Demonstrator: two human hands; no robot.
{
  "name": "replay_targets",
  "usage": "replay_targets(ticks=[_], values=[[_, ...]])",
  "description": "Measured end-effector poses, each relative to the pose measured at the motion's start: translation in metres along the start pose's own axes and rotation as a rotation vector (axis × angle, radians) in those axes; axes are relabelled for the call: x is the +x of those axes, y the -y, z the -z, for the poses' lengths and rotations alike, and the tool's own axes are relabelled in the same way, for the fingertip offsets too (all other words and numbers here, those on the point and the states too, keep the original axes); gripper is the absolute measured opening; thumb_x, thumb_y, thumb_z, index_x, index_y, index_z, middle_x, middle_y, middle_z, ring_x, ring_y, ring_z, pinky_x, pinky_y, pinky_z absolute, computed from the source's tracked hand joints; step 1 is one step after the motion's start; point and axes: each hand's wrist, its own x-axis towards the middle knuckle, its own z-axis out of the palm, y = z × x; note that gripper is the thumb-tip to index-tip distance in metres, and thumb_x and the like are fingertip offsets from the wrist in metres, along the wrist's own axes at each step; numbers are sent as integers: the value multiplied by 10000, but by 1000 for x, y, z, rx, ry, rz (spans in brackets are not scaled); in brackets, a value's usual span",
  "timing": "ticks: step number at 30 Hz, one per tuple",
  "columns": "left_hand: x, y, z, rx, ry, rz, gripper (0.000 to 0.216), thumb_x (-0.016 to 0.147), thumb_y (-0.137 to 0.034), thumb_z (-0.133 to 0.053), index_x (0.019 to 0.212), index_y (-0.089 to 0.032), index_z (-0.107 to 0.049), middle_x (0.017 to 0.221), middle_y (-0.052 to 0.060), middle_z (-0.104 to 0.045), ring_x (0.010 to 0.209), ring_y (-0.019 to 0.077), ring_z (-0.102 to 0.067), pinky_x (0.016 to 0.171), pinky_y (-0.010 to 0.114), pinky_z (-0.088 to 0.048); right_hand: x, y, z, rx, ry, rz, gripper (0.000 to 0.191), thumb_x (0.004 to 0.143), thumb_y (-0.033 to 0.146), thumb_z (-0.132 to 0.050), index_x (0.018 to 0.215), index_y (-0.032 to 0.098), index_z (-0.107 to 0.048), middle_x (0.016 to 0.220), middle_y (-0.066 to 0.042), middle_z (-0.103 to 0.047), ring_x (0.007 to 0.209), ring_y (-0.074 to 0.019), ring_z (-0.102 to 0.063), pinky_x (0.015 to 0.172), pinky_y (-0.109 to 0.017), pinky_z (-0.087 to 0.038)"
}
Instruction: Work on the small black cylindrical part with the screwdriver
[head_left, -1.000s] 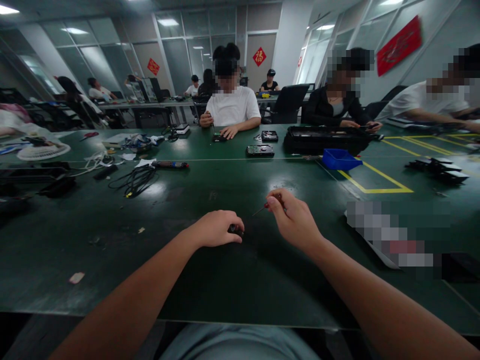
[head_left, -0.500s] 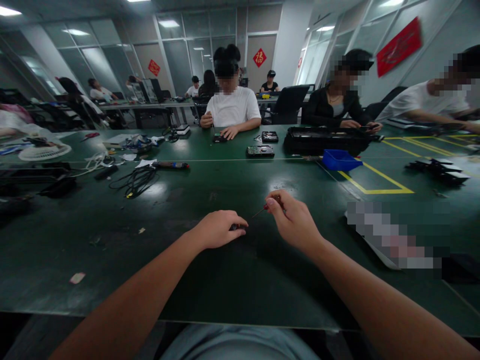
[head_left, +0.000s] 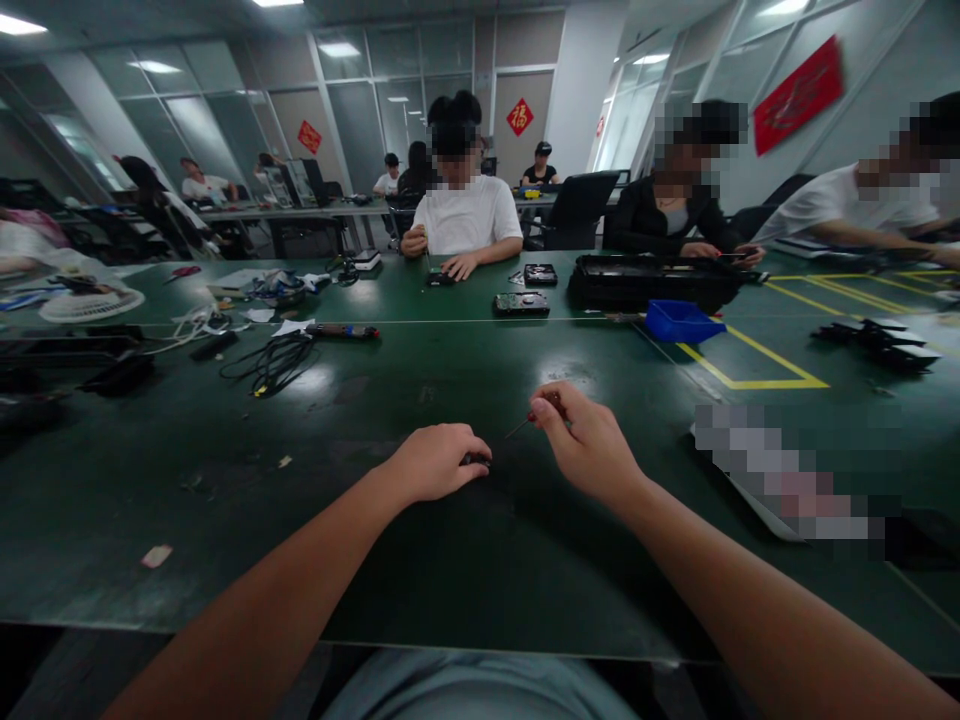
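My left hand (head_left: 435,463) rests low over the green table, fingers curled around a small dark part (head_left: 478,459). Most of that part is covered by the fingers, so its kind cannot be made out. To its right, my right hand (head_left: 592,445) pinches a small screwdriver (head_left: 519,428) by its reddish handle. The thin shaft slants down and left toward the left hand, with its tip apart from the dark part.
Ahead lie a hard drive (head_left: 521,303), a blue bin (head_left: 682,321) and a long black housing (head_left: 652,280). Black cables (head_left: 274,362) and an electric screwdriver (head_left: 345,330) are at left. A blurred-out pale item (head_left: 780,480) lies at right. Co-workers sit across the table (head_left: 420,590).
The fingers of my left hand have shifted slightly on the dark part, and more of it shows now. My right hand and the screwdriver have hardly moved.
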Motion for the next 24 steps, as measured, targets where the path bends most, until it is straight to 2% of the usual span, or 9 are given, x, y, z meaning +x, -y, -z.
replay_targets(ticks=[3, 7, 12, 15, 18, 20, 22, 24], values=[[1, -2, 1, -5, -22, 34, 260, 942, -376, -540, 1106, -281, -717, 1066, 36, -700, 949, 222, -650, 764, 311, -477, 0, 0, 0, 2, 2, -2, 199, 1008, 336, -433, 975, 205, -579, 806, -37, -696, 738, -201, -669, 675, -313, -450], [0, -1, 8, -100, -100, 155, 234, 926, -360, -533, 1041, -263, -712, 1009, 24, -726, 891, 213, -661, 735, 309, -468, 0, 0, 0, 11, -1, 4, 194, 1007, 332, -435, 978, 204, -578, 807, -37, -694, 747, -202, -669, 676, -313, -447], [-5, 17, 34, -410, -294, 283, 233, 891, -377, -548, 968, -198, -676, 940, 43, -720, 723, 168, -631, 654, 284, -454, 0, 0, 1, 25, 14, -7, 193, 1010, 336, -433, 986, 208, -575, 840, -46, -706, 777, -209, -672, 695, -324, -458], [-16, 39, 55, -614, -508, 405, 240, 852, -348, -557, 980, -167, -649, 864, 42, -696, 590, 124, -555, 559, 253, -404, 0, 0, 1, 27, 26, -11, 194, 1014, 340, -428, 993, 212, -572, 854, -48, -707, 786, -211, -671, 698, -327, -459], [-40, 66, 75, -864, -733, 526, 257, 821, -292, -569, 1033, -169, -648, 811, 14, -641, 562, 100, -499, 486, 219, -310, 0, -1, -1, 25, 32, -17, 194, 1015, 339, -426, 990, 213, -571, 841, -45, -701, 778, -210, -669, 691, -327, -458], [-65, 87, 88, -1058, -861, 589, 201, 839, -236, -513, 982, -162, -632, 765, -11, -590, 557, 82, -471, 468, 203, -237, 1, -1, -2, 31, 30, -19, 190, 1014, 335, -427, 984, 213, -570, 831, -43, -699, 774, -209, -669, 691, -328, -460], [-96, 109, 101, -1222, -956, 679, 156, 872, -206, -456, 926, -151, -592, 724, -29, -565, 587, 73, -473, 519, 184, -274, 2, -3, -3, 35, 22, -21, 187, 1013, 333, -428, 983, 214, -569, 830, -43, -701, 774, -210, -669, 698, -332, -464], [-131, 128, 113, -1250, -1075, 818, 161, 883, -188, -380, 837, -134, -524, 662, -22, -548, 592, 83, -464, 557, 187, -307, 3, -4, -3, 34, 15, -22, 189, 1013, 332, -424, 983, 215, -569, 832, -42, -701, 778, -210, -670, 703, -334, -467]])
